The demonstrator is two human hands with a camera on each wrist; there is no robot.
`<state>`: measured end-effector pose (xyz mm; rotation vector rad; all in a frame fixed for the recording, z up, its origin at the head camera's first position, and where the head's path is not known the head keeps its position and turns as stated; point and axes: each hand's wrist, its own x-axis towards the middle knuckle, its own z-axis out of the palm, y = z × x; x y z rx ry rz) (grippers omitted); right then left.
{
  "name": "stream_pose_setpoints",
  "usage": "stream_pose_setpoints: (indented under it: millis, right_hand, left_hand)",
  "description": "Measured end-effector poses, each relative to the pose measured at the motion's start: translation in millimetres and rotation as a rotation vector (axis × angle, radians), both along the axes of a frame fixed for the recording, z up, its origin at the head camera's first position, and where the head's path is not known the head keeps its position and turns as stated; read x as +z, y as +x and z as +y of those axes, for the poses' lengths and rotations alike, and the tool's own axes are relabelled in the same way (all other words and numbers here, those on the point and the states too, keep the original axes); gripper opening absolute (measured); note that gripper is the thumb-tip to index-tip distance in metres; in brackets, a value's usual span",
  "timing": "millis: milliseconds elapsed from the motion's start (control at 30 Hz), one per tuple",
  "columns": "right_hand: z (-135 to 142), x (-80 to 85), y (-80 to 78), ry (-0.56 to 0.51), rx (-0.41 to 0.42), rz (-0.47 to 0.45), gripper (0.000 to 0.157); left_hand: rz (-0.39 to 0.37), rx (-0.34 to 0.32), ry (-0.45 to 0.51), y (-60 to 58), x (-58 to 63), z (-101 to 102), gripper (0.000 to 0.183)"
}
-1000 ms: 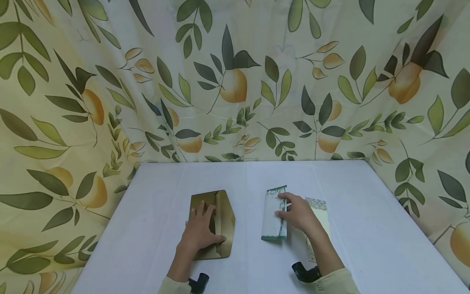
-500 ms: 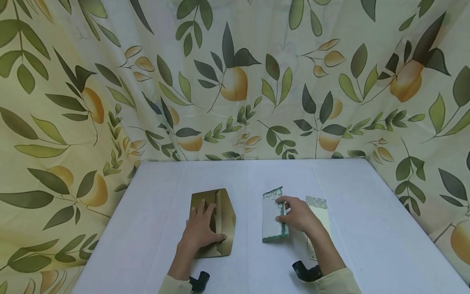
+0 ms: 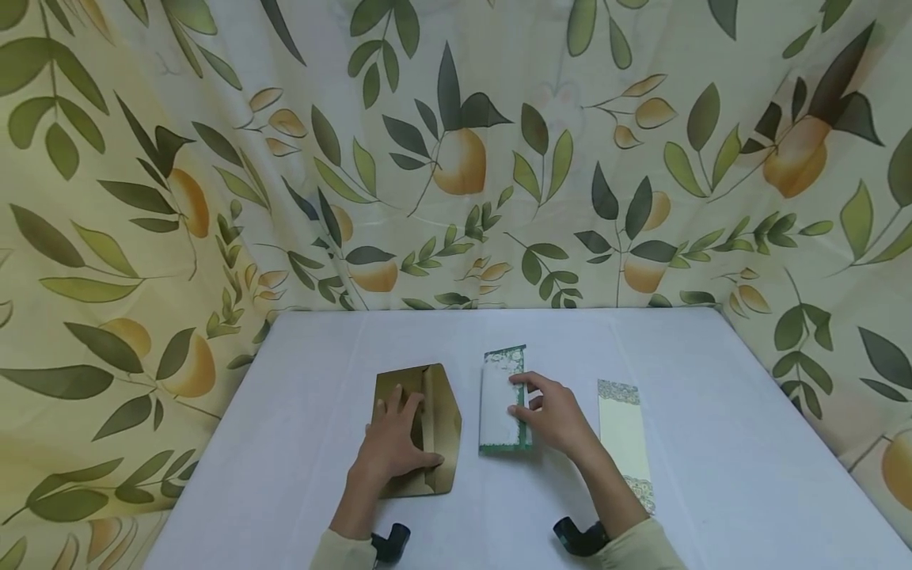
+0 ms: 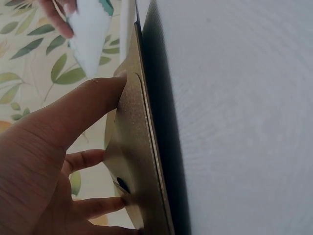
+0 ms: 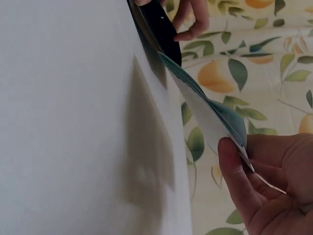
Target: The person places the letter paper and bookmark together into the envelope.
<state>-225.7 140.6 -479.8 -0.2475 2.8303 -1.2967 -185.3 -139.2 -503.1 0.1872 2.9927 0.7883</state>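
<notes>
Envelope (image 3: 444, 419), gold, flat on white worktop (image 3: 321, 376) under spread, unclenched fingers of left hand (image 3: 389, 446); flap unfolded, contents hidden. Between pinching fingers of right hand (image 3: 559, 414), near right edge, folded card with green border (image 3: 496, 408), raised above worktop beside envelope. Farther right, cream card with lace-patterned ends (image 3: 624, 435).

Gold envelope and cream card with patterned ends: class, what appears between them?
In the head view, the green-edged white card and the right hand pinching it appear between the gold envelope and the cream card.
</notes>
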Motion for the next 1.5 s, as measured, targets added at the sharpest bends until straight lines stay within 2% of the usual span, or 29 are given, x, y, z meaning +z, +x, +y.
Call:
stream_pose_setpoints:
  millis: [267,667,967,1267,1500]
  right_hand:
    - [-19.6,-7.4,3.7,-0.080,0.035,-0.014,0.046]
    - [-34.9,-18.8,10.3,-0.097,0.062,-0.030,0.039]
    - [-38.0,-21.1,9.2,-0.079,0.084,-0.016,0.038]
    - [-42.1,-22.3,8.1,-0.051,0.101,0.034,0.034]
    - [-52.5,-19.3,4.4,-0.043,0.076,0.043,0.030]
  left_hand:
    - [0.003,0.014,-0.027,-1.9,0.7,-2.8,0.095]
    - [0.004,-0.004,-0.051,2.8,2.2,1.3,0.093]
    - [0.007,-0.055,-0.061,2.3,-1.7,7.6,0.094]
    - [0.014,-0.058,-0.075,1.8,-1.2,12.2,0.093]
    - [-0.005,-0.066,-0.061,1.8,-2.7,9.5,0.096]
